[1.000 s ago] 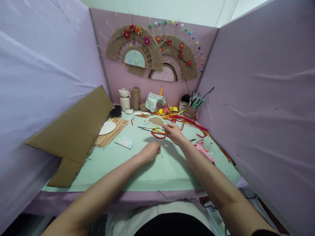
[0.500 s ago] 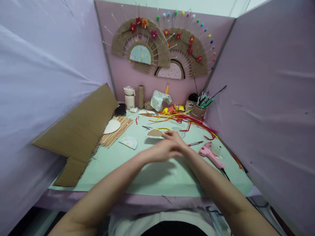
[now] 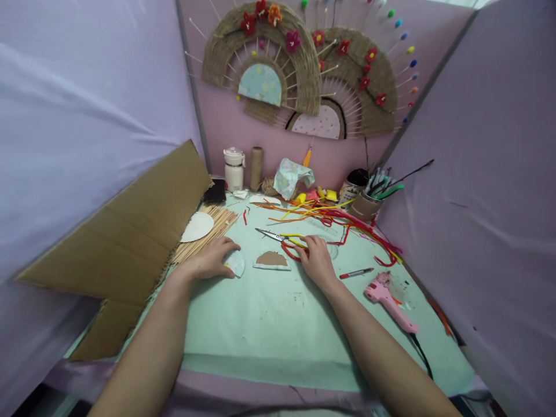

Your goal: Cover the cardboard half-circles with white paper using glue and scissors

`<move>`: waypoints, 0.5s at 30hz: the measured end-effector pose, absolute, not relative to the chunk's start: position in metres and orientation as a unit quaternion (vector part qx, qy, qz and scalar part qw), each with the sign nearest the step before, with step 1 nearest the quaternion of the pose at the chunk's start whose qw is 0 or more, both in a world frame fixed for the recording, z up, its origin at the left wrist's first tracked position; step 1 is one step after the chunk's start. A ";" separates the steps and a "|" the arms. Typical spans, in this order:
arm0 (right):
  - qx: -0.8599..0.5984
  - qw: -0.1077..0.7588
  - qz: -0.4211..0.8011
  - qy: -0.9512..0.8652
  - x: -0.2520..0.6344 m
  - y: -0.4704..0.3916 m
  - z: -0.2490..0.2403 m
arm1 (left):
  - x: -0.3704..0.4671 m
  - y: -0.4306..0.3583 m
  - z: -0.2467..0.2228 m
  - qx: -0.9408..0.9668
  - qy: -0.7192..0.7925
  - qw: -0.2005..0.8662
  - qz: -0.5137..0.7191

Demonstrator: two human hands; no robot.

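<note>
My left hand (image 3: 214,258) is at a small half-circle covered in pale blue floral fabric (image 3: 237,264), its thumb and fingers closed about the piece's edges. To the right lies a second half-circle (image 3: 271,260), showing bare brown cardboard with a fabric-covered rim; neither hand touches it. My right hand (image 3: 316,258) has its fingers curled over the handles of a pair of scissors (image 3: 278,236), which have one yellow and one red handle. The scissors lie on the table with their blades pointing left, and the fingers partly hide the handles.
Bamboo sticks (image 3: 204,231), a white paper oval (image 3: 198,226) and a large cardboard sheet (image 3: 143,231) are at left. A red pen (image 3: 357,273) and pink glue gun (image 3: 391,302) lie right. Behind are coloured pipe cleaners (image 3: 334,217), a white bottle (image 3: 234,169) and a pen holder (image 3: 366,207).
The cardboard-backed half-circle, earlier in my right hand, now lies on the table. My left hand has moved left to the floral half-circle, and my right hand is at the scissors. The view has shifted.
</note>
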State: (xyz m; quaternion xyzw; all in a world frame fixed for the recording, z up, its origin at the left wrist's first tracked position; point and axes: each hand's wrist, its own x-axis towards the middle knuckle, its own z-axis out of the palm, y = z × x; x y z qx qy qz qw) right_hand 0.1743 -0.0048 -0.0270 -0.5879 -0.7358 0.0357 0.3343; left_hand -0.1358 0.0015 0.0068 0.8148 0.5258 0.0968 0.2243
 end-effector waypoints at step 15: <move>-0.669 0.000 0.095 -0.737 0.168 0.020 -0.003 | -0.114 -0.007 0.015 0.813 0.512 0.269 0.068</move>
